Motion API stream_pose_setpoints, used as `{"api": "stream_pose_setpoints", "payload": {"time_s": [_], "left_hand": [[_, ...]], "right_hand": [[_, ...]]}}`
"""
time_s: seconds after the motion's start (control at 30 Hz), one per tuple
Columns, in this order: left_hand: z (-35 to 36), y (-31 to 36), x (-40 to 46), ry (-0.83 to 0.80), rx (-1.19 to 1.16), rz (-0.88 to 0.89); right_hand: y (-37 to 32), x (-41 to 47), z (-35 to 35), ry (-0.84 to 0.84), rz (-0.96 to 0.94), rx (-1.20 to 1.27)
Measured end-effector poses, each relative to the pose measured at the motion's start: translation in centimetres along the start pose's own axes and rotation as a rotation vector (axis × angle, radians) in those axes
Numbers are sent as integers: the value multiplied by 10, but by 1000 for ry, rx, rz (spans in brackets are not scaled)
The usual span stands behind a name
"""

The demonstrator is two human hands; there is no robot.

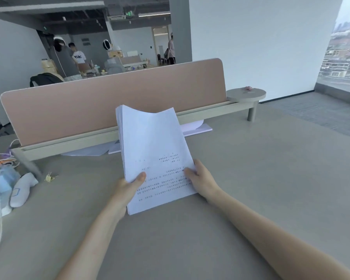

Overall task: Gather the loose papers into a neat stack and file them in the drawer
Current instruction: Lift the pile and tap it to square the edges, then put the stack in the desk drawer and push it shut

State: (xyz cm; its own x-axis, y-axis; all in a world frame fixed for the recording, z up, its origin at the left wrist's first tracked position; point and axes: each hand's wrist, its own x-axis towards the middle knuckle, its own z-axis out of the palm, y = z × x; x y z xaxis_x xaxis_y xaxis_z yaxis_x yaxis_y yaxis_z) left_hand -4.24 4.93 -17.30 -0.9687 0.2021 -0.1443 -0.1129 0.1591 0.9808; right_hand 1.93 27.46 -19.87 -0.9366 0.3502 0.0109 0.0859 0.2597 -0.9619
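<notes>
Paper stack (154, 154): a thick sheaf of white printed sheets, held up on its near short edge, which rests on the desk (251, 178); the stack leans away from the person, and its top edge sags in the middle, with both far corners raised.
Print: lines of dark text cover the lower half of the front sheet, too blurred to read.
Left hand (127, 188): closed on the lower left edge of the stack, thumb pressed flat on the front sheet, fingers hidden behind the paper.
Right hand (200, 178): closed on the lower right edge, thumb on the front sheet, the other fingers wrapped behind.
Loose sheets (93, 151): a few more white pages lie flat on the desk behind the stack, partly under the base of the divider (109, 110); another white sheet (194, 128) shows to the right of the stack.
Divider: a pink panel with rounded corners, standing along the far side of the desk in a pale rail.
Round shelf (247, 94): a small disc at the right end of the rail, on a single leg, with something small and pink on it, perhaps a clip.
Binder clip (50, 177): a gold one, lying on the desk well to the left.
Left edge clutter: a white soft pouch (22, 190), a blue box (0, 180) and a tangle of cables (0, 160).
Background: several people stand among desks beyond the divider.
</notes>
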Motion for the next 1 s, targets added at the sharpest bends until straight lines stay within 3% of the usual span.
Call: {"api": "stream_pose_setpoints", "payload": {"time_s": [0.33,0.67,1.0], "left_hand": [[27,-2,-27,-91,-194,-171],[155,17,-133,-336,-233,-181],[271,13,-280,-473,-211,-216]], "right_hand": [[-13,-35,-47,-46,93,-145],[13,-152,-179,211,194,-110],[57,-294,-302,407,281,-14]]}}
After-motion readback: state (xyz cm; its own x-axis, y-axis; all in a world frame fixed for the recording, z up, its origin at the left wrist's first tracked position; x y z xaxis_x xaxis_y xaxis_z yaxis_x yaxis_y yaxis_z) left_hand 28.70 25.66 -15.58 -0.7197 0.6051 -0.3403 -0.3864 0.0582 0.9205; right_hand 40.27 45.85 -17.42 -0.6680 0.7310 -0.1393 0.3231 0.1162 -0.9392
